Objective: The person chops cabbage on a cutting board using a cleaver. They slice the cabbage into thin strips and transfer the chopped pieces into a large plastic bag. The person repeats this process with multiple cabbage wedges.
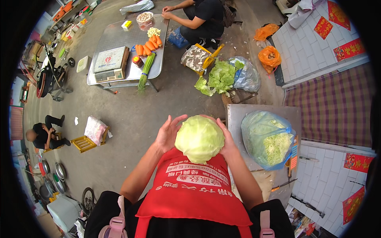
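Note:
A pale green head of cabbage [199, 139] is held up in front of a red apron [193, 190] bearing writing. My left hand [168, 134] cups it from the left side, its fingers spread and reaching behind the leaves. On the opposite side my right hand [226, 135] supports it, with most of its fingers hidden behind the cabbage. To the right, on a metal-topped table [235, 119], lies a blue plastic bag [253, 134] with shredded cabbage [276, 147] in it.
Ahead, a metal table [114, 32] bears a scale [110, 64], carrots [148, 47] and green stalks [146, 70]. Loose leaves [221, 76] lie by a clear bag [248, 76]. One person [205, 20] crouches beside that table; another [44, 134] sits far left. A knife [284, 185] lies at right.

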{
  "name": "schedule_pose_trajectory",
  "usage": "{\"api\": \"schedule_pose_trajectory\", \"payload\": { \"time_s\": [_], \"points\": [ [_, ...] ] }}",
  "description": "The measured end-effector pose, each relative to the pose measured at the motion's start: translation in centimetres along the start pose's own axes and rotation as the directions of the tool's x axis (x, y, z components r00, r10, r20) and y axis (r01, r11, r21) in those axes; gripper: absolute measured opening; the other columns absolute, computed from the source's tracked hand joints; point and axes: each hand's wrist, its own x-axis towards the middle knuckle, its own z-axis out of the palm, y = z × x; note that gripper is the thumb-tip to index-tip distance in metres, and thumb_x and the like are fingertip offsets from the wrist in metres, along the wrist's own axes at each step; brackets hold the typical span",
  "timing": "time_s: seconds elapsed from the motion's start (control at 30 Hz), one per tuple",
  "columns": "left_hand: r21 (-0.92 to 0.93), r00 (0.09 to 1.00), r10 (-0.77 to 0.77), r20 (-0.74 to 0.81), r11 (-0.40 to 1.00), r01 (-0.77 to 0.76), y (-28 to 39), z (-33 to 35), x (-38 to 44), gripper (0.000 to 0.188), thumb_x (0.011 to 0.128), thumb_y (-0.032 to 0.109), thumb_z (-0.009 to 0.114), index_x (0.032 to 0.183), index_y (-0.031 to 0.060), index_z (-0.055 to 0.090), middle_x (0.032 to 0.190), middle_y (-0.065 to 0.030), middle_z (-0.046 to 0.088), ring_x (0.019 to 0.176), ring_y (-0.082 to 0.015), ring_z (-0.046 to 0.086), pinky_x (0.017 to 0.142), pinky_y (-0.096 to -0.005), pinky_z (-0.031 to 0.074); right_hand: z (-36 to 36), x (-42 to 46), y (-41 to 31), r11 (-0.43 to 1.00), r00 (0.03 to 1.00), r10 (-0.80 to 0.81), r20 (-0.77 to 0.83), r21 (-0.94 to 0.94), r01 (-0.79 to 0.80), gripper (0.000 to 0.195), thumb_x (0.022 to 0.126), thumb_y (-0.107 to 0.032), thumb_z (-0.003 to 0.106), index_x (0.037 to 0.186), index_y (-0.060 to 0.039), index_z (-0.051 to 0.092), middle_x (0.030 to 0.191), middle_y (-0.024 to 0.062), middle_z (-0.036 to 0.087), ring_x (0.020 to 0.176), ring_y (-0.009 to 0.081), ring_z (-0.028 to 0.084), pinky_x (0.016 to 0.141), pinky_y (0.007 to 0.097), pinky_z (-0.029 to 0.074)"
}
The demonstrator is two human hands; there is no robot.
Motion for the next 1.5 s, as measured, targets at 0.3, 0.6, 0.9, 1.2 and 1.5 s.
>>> {"api": "schedule_pose_trajectory", "payload": {
  "time_s": [0.3,0.6,0.9,1.2,1.5],
  "points": [
    [0.356,0.999,-0.012,-0.039,0.934,0.025,-1.3,2.4,1.7,0.081,0.100,0.053,0.064,0.162,0.0092,0.035,0.161,-0.0132,0.046,0.150,-0.0293,0.043,0.122,-0.0480,0.038,-3.6,-3.0,4.9,0.981,0.914,-0.020,-0.405,0.167,0.095,0.053,0.108,-0.047,0.047,0.139,-0.0077,0.062,0.141,0.0133,0.065,0.130,0.0299,0.063,0.104,0.0511,0.056],
    [-0.090,0.953,-0.300,0.032,0.949,0.302,-1.8,1.1,5.0,0.075,0.105,0.062,0.043,0.151,0.0035,0.052,0.149,-0.0199,0.059,0.132,-0.0369,0.063,0.111,-0.0534,0.052,5.7,-12.4,3.6,0.803,0.796,-0.442,-0.414,-0.578,0.145,0.051,0.101,-0.010,0.066,0.150,-0.0017,0.053,0.134,0.0115,0.060,0.118,0.0220,0.065,0.086,0.0311,0.060],
    [0.278,0.769,-0.612,0.184,0.783,0.557,-7.9,5.5,4.0,0.082,0.102,0.073,0.043,0.161,0.0172,0.040,0.160,-0.0174,0.049,0.140,-0.0460,0.053,0.099,-0.0773,0.049,5.6,-19.1,8.4,0.513,0.438,-0.815,-0.379,-0.823,0.245,0.089,0.080,-0.003,0.085,0.157,-0.0022,0.040,0.151,0.0143,0.046,0.137,0.0268,0.051,0.108,0.0430,0.049],
    [0.007,0.634,-0.709,0.307,0.668,0.744,-22.6,9.9,3.4,0.091,0.098,0.074,0.048,0.161,0.0094,0.040,0.162,-0.0188,0.046,0.146,-0.0396,0.049,0.117,-0.0614,0.044,2.2,-33.9,12.6,0.365,0.290,-0.914,-0.284,-0.886,0.286,0.069,0.078,0.003,0.082,0.142,-0.0029,0.058,0.142,0.0142,0.062,0.133,0.0254,0.054,0.100,0.0376,0.050],
    [0.374,0.672,-0.731,0.113,0.658,0.653,-42.2,12.9,7.7,0.075,0.100,0.061,0.052,0.155,0.0102,0.049,0.154,-0.0175,0.056,0.138,-0.0382,0.057,0.114,-0.0609,0.046,-22.0,-49.0,28.9,0.599,-0.070,-0.682,-0.728,-0.500,-0.626,0.078,0.084,-0.009,0.080,0.153,-0.0072,0.042,0.128,0.0224,0.058,0.117,0.0412,0.061,0.096,0.0509,0.053]
  ]
}}
